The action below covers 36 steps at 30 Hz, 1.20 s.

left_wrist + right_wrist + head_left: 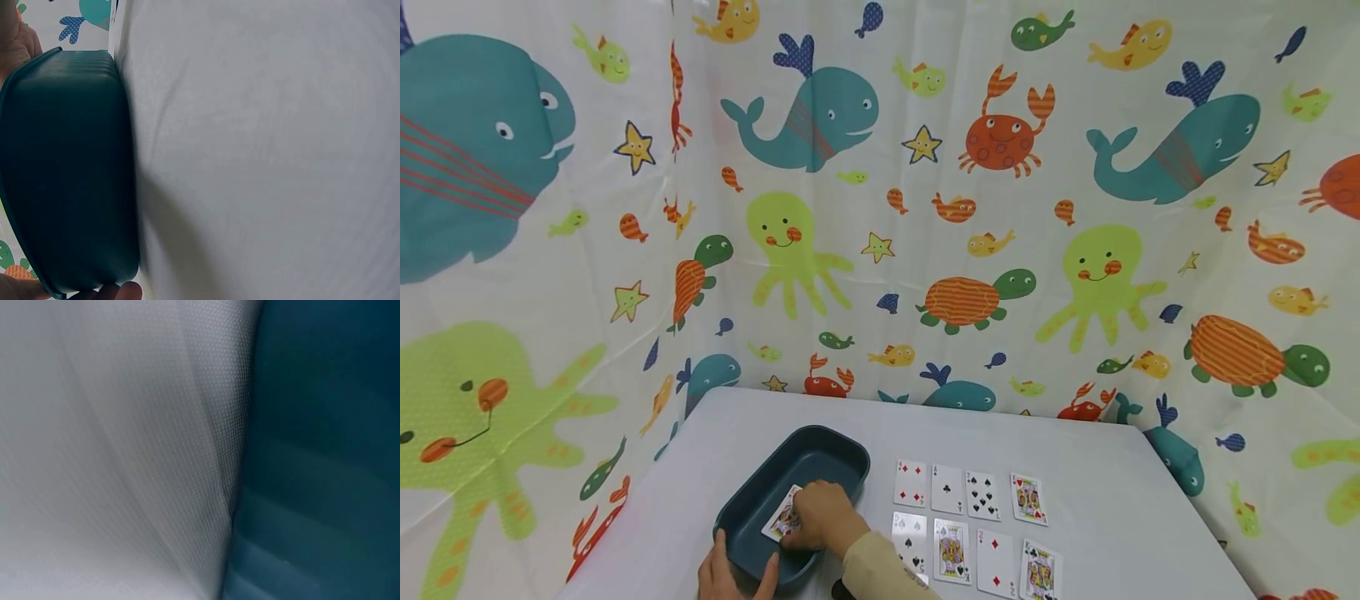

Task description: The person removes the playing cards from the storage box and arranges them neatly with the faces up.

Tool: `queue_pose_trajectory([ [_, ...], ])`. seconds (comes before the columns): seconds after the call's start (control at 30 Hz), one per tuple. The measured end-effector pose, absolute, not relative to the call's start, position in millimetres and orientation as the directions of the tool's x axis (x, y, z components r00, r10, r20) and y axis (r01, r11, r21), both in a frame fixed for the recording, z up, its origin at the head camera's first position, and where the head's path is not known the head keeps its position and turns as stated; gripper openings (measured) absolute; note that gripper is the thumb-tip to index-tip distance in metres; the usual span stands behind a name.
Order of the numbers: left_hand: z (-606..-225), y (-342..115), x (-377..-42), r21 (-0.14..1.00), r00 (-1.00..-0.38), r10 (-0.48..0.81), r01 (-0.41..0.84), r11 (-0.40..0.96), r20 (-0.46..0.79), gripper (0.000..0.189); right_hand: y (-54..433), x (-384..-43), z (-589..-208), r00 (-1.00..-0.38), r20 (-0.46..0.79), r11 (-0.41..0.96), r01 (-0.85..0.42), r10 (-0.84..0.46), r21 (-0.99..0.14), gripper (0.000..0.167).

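Note:
A dark teal plastic tub [752,487] sits on the white-covered table, long and rounded at the corners. My left hand [730,575] grips its near end, fingers along the left side and thumb to the right. In the left wrist view, fingertips [128,292] curl against the tub's outer wall [69,169]. Reaching into the tub, my right hand [827,517] pinches a face playing card [781,518], which lies tilted inside. The hand covers part of that card. Only the tub's side [325,456] and cloth fill the right wrist view.
Right of the tub, playing cards lie face up in two rows, among them a four of diamonds [911,483], a two of diamonds [997,562] and a king [951,550]. Another card peeks out by the right sleeve [880,567]. A sea-animal curtain [880,275] hangs behind the table.

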<state>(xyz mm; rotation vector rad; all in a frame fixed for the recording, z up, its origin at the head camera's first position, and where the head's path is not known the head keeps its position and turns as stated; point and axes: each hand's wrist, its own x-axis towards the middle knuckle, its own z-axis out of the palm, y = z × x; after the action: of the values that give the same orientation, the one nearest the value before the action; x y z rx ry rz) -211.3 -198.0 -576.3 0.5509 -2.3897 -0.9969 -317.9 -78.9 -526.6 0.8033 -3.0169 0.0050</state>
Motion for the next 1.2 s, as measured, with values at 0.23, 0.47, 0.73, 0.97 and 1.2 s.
queue_pose_trajectory([
  [0.23, -578, -194, -209, 0.755, -0.773, -0.547, -0.139, 0.641, 0.322, 0.094, -74, -316, -525, -0.866, 0.038, 0.862, -0.5, -0.499, -0.077, 0.041],
  [0.47, -578, -191, -206, 0.742, -0.771, -0.551, -0.158, 0.651, 0.32, 0.094, -64, -316, -527, -0.881, 0.074, 0.831, -0.467, -0.468, -0.303, 0.041],
  [0.73, -578, -191, -205, 0.732, -0.771, -0.544, -0.154, 0.664, 0.331, 0.095, -41, -310, -514, -0.913, 0.164, 0.637, -0.381, -0.374, -0.67, 0.058],
  [0.97, -579, -192, -203, 0.735, -0.777, -0.543, -0.16, 0.659, 0.318, 0.095, -22, -298, -503, -0.93, 0.216, 0.434, -0.333, -0.297, -0.837, 0.053],
  [1.2, -579, -194, -201, 0.737, -0.788, -0.531, -0.153, 0.658, 0.311, 0.096, -6, -287, -494, -0.937, 0.23, 0.316, -0.31, -0.264, -0.897, 0.049],
])
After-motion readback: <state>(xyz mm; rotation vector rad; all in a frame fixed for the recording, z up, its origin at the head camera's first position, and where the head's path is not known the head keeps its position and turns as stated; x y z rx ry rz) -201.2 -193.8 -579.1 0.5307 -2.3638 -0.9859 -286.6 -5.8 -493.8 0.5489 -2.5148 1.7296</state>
